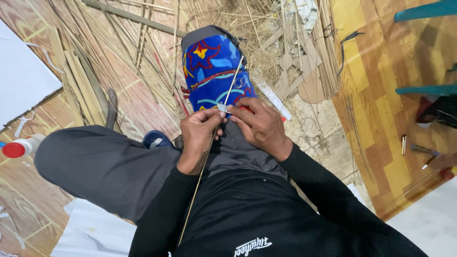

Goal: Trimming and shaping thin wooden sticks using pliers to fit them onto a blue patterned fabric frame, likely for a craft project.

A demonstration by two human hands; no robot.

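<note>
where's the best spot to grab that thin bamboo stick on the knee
Grip the thin bamboo stick near its middle, just below the left hand, coming from the left side. It slants across the knee, and the right hand with its small blade crowds the other side.

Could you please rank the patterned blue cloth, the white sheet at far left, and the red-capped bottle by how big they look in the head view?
1. Blue cloth and white sheet: similar, and the sheet is cut off by the frame, so unranked.
2. Bottle, clearly smallest, also partly cut off.
</note>
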